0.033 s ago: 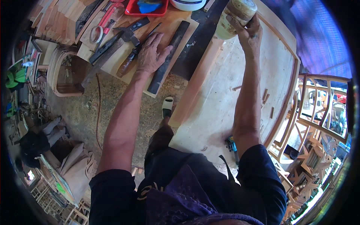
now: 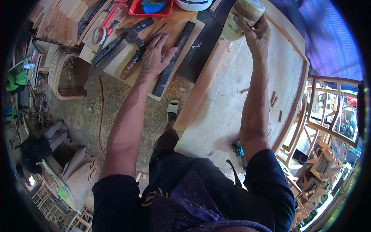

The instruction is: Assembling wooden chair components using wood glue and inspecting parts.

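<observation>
My right hand (image 2: 258, 34) is wrapped around a cloudy, stained plastic jar (image 2: 231, 30), raised at the far edge of a pale wooden panel. My left hand (image 2: 156, 56) lies palm down on a wooden board (image 2: 199, 29), its fingers stretched out and thumb apart. Beside its fingers is a wood-handled tool (image 2: 129, 69) with a thin dark shaft, partly covered by the hand. Just right of the thumb is a long dark bar (image 2: 174, 60). A hammer (image 2: 133, 37) lies to the left of my left hand.
The framed panel (image 2: 228, 104) carries small wood strips (image 2: 274, 98); a blue-green tool (image 2: 239, 150) sits at its near edge. Behind my left hand are a red tray (image 2: 154, 14), a white tub (image 2: 191, 4) and a tape roll (image 2: 99, 35). Wooden frames (image 2: 336, 104) stand right.
</observation>
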{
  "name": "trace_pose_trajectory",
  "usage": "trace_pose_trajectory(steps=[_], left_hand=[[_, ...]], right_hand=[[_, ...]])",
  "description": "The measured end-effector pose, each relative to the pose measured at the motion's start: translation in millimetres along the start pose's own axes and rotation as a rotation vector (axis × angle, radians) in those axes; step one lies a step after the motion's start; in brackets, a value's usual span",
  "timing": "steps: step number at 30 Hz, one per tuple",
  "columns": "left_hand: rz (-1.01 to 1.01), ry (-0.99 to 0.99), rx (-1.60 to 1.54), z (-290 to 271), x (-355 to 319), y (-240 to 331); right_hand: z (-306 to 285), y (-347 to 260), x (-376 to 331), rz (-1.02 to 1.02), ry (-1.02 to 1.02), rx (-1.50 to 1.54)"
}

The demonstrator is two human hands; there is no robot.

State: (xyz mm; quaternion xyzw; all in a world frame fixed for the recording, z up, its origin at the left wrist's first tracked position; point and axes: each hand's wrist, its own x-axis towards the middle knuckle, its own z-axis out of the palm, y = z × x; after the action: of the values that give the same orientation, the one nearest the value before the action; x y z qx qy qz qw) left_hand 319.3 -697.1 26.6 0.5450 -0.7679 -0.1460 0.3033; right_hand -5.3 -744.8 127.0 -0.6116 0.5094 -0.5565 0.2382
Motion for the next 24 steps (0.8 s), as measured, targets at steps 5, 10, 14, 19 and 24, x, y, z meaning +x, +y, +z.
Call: trace_pose_trajectory(steps=[5, 10, 14, 19, 24], left_hand=[[-0.002, -0.007, -0.014, -0.3, 1.0, 1.3], [-0.014, -0.020, 0.004, 0.1, -0.4, 0.3], [-0.017, -0.021, 0.020, 1.8, -1.3, -2.0], [-0.023, -0.031, 0.013, 1.4, 0.0, -1.4], [-0.018, -0.029, 0.005, 1.3, 0.1, -2.1]], right_hand=[[-6.9, 13.1, 2.8, -0.028, 0.003, -0.001], [-5.5, 15.4, 2.9, -0.045, 0.015, -0.001], [-4.1, 12.1, 1.3, -0.024, 0.023, -0.035], [-4.4, 14.8, 3.0, -0.034, 0.023, -0.018], [3.0, 15.5, 4.4, -0.073, 0.054, -0.002]])
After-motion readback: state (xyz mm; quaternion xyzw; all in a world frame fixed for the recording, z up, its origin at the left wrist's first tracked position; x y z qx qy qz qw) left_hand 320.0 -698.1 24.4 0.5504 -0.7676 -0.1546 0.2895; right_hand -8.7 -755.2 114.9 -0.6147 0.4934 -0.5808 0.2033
